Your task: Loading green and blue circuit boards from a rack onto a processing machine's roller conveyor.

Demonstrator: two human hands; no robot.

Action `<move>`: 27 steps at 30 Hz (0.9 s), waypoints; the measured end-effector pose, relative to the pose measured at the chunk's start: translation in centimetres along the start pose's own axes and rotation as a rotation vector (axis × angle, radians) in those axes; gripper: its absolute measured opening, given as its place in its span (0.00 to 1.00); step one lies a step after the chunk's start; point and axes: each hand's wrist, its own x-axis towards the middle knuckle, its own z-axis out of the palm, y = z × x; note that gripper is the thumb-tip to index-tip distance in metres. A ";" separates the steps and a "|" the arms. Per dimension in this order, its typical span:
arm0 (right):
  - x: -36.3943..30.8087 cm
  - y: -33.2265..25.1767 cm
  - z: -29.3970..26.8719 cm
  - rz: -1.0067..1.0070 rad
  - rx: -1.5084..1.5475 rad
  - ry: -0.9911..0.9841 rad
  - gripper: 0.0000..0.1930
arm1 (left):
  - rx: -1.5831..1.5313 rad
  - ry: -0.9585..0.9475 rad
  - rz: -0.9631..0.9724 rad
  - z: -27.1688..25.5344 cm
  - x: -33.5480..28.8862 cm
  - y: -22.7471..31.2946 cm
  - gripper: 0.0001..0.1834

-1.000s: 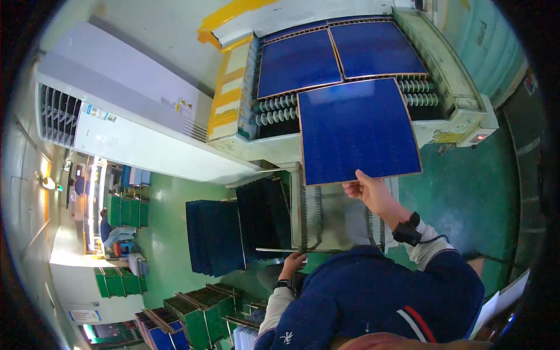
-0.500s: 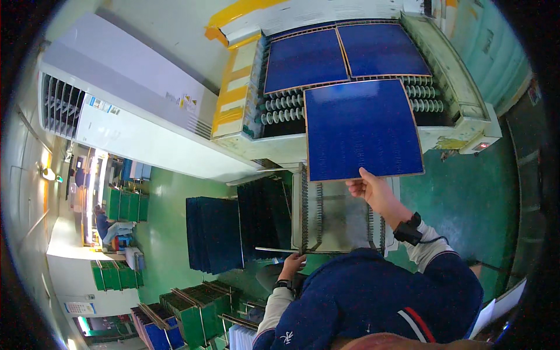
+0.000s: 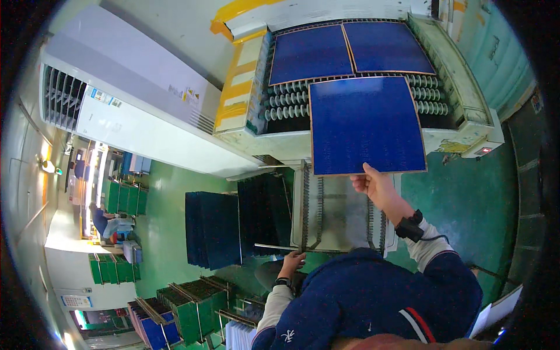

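My right hand (image 3: 373, 183) pinches the near edge of a blue coated panel (image 3: 367, 125), thumb on top. The panel reaches over the front of a roller conveyor (image 3: 286, 111), its far edge above the white rollers. Two similar panels, a left one (image 3: 312, 55) and a right one (image 3: 388, 46), lie side by side farther back on the rollers. Low in the view, my left hand (image 3: 292, 262) is closed at the near left corner of a slotted metal rack (image 3: 304, 210); its fingertips are partly hidden. The rack stands between me and the conveyor.
Dark panels (image 3: 213, 230) stand upright in a row left of the rack. Green panels (image 3: 189, 312) fill racks at lower left. A tall white air conditioner (image 3: 151, 116) flanks the conveyor. Far left, a person (image 3: 105, 224) sits by bright lights.
The held panel has shifted slightly toward the near side relative to the conveyor, along with my right hand. My left hand stays at the rack, and the view has tilted a little.
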 end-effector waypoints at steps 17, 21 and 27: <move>3.2 0.2 -2.8 0.004 0.058 0.047 0.16 | 0.251 0.072 0.145 1.2 -1.5 2.2 0.22; 3.3 -0.2 -2.3 0.014 0.043 0.034 0.18 | 0.150 0.122 0.120 0.6 -0.3 -0.1 0.27; 4.1 -0.9 -2.4 -0.002 -0.026 -0.016 0.19 | 0.249 0.120 0.248 1.2 -1.2 -0.1 0.30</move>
